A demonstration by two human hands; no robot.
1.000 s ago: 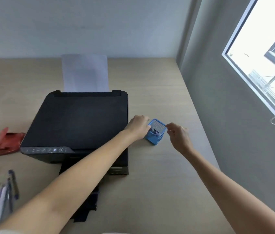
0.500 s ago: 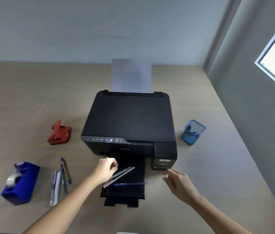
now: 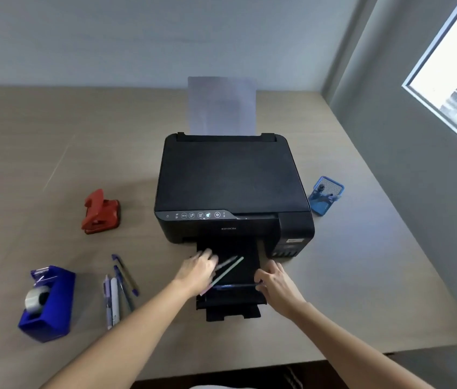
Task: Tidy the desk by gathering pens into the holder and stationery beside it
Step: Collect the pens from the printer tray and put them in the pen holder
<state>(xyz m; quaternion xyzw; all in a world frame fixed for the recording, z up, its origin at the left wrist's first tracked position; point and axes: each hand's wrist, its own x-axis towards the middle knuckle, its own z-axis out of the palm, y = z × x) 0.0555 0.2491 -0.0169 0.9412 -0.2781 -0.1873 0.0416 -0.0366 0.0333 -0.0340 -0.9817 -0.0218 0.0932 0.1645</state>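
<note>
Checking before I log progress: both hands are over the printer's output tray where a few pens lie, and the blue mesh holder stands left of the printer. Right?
Not quite. The head view shows the blue mesh holder standing right of the printer, not left. The rest holds: left hand and right hand are over the output tray, where a few pens lie.

both hands low and close together

two bare forearms reach in from the near edge and converge. the left hand point(image 3: 197, 272) lies palm down, fingers blurred and spread forward. the right hand point(image 3: 276, 284) sits just right of it, fingers curled inward, thumb toward the left.
</note>
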